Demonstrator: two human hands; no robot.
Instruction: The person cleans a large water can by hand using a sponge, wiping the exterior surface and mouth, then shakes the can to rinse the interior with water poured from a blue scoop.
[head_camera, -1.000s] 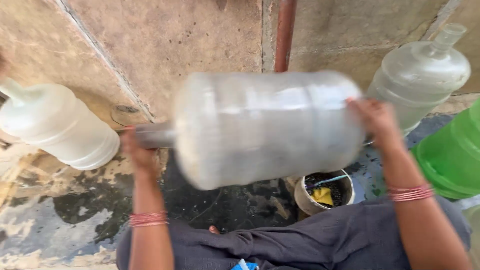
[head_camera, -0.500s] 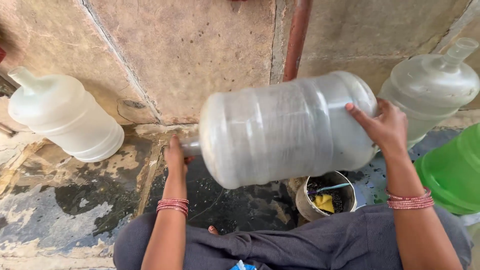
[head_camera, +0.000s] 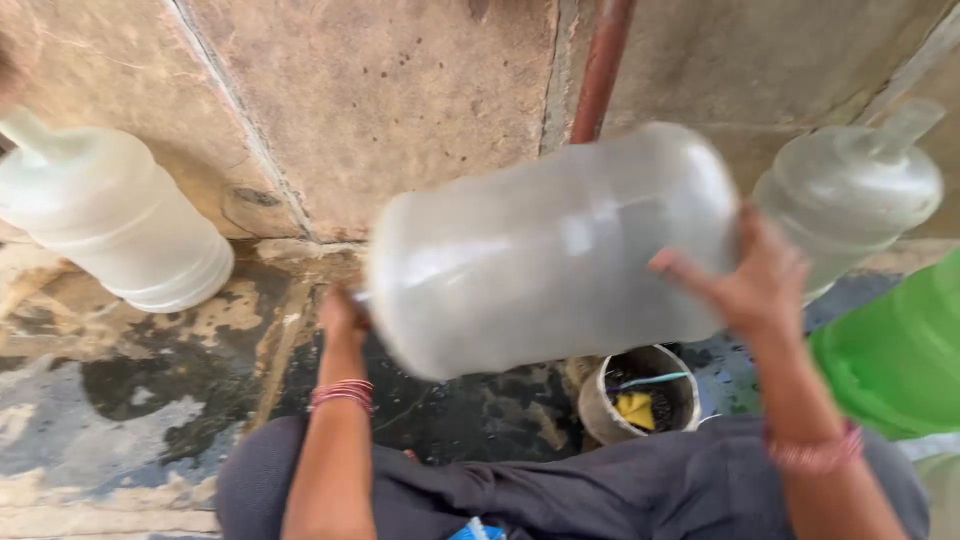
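Observation:
I hold a large clear plastic water jug (head_camera: 545, 250) sideways in the air, blurred by motion. My left hand (head_camera: 340, 312) grips its neck end at the left, mostly hidden behind the jug. Against the jug's base at the right presses my right hand (head_camera: 755, 280), fingers spread. Both wrists carry red bangles. My lap in dark cloth fills the bottom of the view.
A white jug (head_camera: 110, 225) leans on the wall at left. Another clear jug (head_camera: 850, 195) stands at right, beside a green jug (head_camera: 900, 350). A small bucket (head_camera: 612, 420) with a yellow rag sits on the wet floor. A rusty pipe (head_camera: 600, 65) runs up the wall.
The held jug has shifted right and tipped, its base end rising. My left hand stayed at the neck and my right hand stayed on the base.

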